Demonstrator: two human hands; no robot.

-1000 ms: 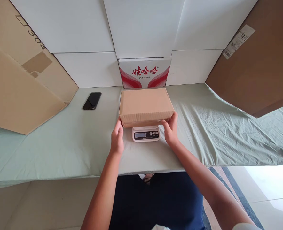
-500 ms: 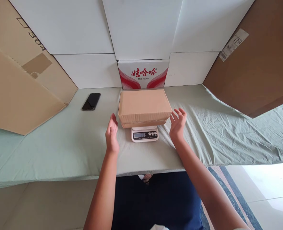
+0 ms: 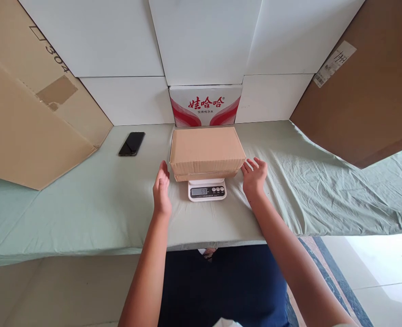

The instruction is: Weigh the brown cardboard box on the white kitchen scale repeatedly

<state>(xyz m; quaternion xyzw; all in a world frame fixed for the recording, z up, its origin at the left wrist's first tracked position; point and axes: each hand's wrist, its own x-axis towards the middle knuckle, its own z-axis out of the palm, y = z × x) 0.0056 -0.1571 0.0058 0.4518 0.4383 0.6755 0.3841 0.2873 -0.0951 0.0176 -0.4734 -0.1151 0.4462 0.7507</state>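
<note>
A closed brown cardboard box (image 3: 207, 147) rests on a small white kitchen scale (image 3: 207, 190), whose grey display and row of buttons face me. The box hides the scale's platform. Left of the box, my left hand (image 3: 161, 188) stands on edge with its fingers stretched out, holding nothing, a small gap from the cardboard. Off the box's front right corner is my right hand (image 3: 255, 176), palm turned up and fingers apart. It holds nothing; whether its fingertips touch the box I cannot tell.
A black phone (image 3: 131, 144) lies on the green cloth (image 3: 95, 213) to the left. Behind stand white panels (image 3: 204, 41) and a white-and-red carton (image 3: 205, 106) with Chinese lettering. Large cardboard sheets flank the table, one on the left (image 3: 23, 122) and one on the right (image 3: 360, 100).
The whole view has shifted slightly to the right. My right hand has lowered a little beside the box, its fingers tilting further outward. Box and scale stay put.
</note>
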